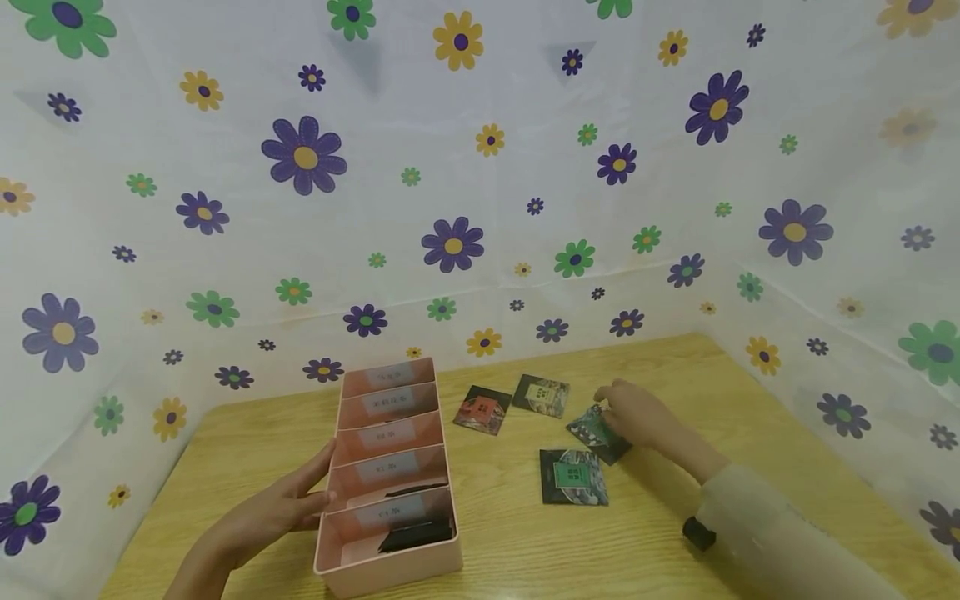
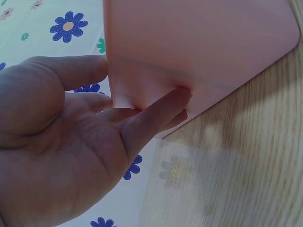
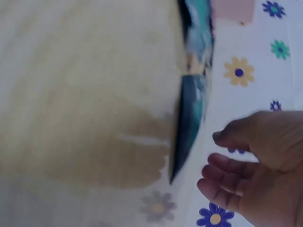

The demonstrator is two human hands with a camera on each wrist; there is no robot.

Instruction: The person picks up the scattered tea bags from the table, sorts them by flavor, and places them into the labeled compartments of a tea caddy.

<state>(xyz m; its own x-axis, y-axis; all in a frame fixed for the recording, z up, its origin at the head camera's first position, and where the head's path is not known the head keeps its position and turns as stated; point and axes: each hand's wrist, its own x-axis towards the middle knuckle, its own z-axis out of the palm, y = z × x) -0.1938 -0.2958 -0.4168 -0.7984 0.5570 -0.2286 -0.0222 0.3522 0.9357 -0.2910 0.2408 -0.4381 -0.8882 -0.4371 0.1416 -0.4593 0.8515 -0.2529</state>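
Note:
A long pink organizer box (image 1: pixel 390 575) with several labelled compartments stands left of the middle of the table. My left hand (image 1: pixel 273 512) touches its left side, fingers nearly straight; the left wrist view shows fingertips (image 2: pixel 182 94) against the pink wall. Dark packets lie in the two nearest compartments, among them a black packet (image 1: pixel 416 535). My right hand (image 1: pixel 637 417) is over a teal-and-black tea packet (image 1: pixel 588 429), partly hiding it. In the right wrist view its loosely bent fingers (image 3: pixel 222 187) stand apart from the packets, holding nothing.
On the wooden table (image 1: pixel 510 550) lie a red-labelled packet (image 1: pixel 483 408), a pale-labelled packet (image 1: pixel 542 395) and a green-labelled packet (image 1: pixel 573 477). A white flowered cloth (image 1: pixel 420 217) rises behind the table and at both sides. A black object (image 1: pixel 699 533) sits at the right sleeve.

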